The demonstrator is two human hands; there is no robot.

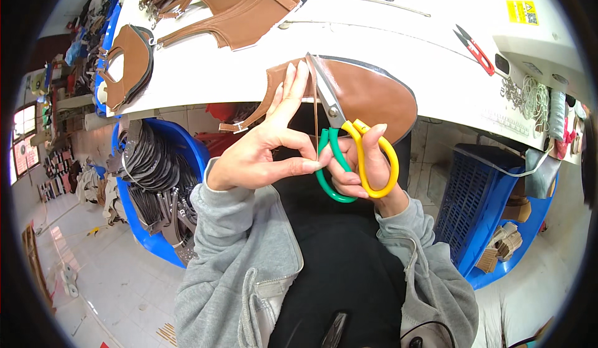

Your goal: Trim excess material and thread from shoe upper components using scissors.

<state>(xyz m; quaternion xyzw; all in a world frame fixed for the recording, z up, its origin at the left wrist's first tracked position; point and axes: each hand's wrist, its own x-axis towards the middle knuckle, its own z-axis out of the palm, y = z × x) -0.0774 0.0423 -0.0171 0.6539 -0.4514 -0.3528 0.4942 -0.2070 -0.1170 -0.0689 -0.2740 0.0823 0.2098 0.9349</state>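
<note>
A brown leather piece [377, 96] with a dark edge lies at the front edge of the white table, its near part overhanging. My right hand [374, 161] grips scissors [334, 110] by their green and yellow handles. The blades point away from me over the leather and look nearly closed. Thumb and forefinger of my left hand [268, 149] are pinched together on a thin brown strip [316, 121] that runs down from near the blade tips. The other left fingers are stretched flat on the leather, left of the blades. Whether the strip is still joined is hard to tell.
Several more brown leather pieces [255, 12] lie at the back left, another [131, 61] at the left. Red-handled snips [476, 52] and a white machine [536, 30] are at the right. Below stand a blue tub [193, 145] of dark pieces and a blue crate [464, 208].
</note>
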